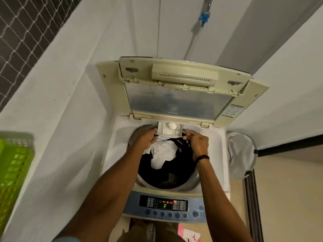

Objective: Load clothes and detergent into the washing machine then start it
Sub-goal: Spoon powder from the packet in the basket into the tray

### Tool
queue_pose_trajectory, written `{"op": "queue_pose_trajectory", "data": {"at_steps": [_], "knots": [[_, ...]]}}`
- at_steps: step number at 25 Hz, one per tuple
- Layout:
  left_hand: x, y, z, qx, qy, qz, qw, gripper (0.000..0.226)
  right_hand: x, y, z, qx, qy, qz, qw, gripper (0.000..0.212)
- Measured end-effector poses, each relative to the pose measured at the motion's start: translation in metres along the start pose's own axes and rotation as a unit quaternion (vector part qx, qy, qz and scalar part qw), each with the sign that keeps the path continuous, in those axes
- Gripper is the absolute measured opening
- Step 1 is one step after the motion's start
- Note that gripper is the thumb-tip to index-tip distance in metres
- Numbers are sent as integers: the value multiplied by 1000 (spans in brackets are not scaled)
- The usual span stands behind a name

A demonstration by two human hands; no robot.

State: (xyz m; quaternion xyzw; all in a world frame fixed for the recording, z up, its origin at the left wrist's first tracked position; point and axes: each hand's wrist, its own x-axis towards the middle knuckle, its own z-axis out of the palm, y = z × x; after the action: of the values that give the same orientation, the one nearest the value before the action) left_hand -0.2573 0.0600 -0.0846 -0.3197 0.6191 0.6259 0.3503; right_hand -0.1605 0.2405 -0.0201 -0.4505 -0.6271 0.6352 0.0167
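A top-loading washing machine (218,154) stands with its lid (176,98) raised against the wall. Black and white clothes (164,158) fill the drum. At the back rim a small detergent drawer (162,129) is pulled out, with a white lump (172,126) inside. My left hand (146,139) grips the drawer's front left corner. My right hand (199,144), with a black band on its wrist, pinches the front right corner. The control panel (164,206) at the front shows a green "F" and orange lights.
A green plastic basket (12,168) sits at the left edge beside a white wall. A round white mesh hamper (242,152) stands right of the machine. A pink item (188,234) lies on the floor below the panel. A hose with a blue fitting (203,17) hangs behind.
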Motion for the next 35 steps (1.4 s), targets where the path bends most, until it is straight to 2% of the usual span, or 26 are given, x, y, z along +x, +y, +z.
{"op": "queue_pose_trajectory", "data": {"at_steps": [4,6,9,17,21,23,25,29,32,35], "knots": [[15,0,14,-55,-24,-52,997,13,10,22,18,-68,24,-60,996,27],[18,0,16,-60,-28,-63,996,18,11,29,21,-117,38,-97,988,25],[20,0,15,-56,-32,-79,995,11,7,35,22,-181,68,-136,972,26],[29,-8,17,-81,4,-52,995,26,3,51,21,-236,80,-281,927,29],[24,-7,19,-84,8,-45,995,28,1,52,20,-255,81,-298,916,30],[22,-7,19,-87,11,-45,995,28,-1,49,19,-253,81,-287,921,27],[19,-9,19,-91,7,-42,995,28,-5,44,18,-228,87,-235,941,25],[8,-21,11,-86,12,4,996,31,-8,38,10,-53,77,-75,993,20],[-22,-26,1,-125,15,42,991,23,-19,27,-2,104,57,24,993,21],[-67,-25,-14,-158,33,81,984,21,-39,14,-8,164,10,37,986,21]]}}
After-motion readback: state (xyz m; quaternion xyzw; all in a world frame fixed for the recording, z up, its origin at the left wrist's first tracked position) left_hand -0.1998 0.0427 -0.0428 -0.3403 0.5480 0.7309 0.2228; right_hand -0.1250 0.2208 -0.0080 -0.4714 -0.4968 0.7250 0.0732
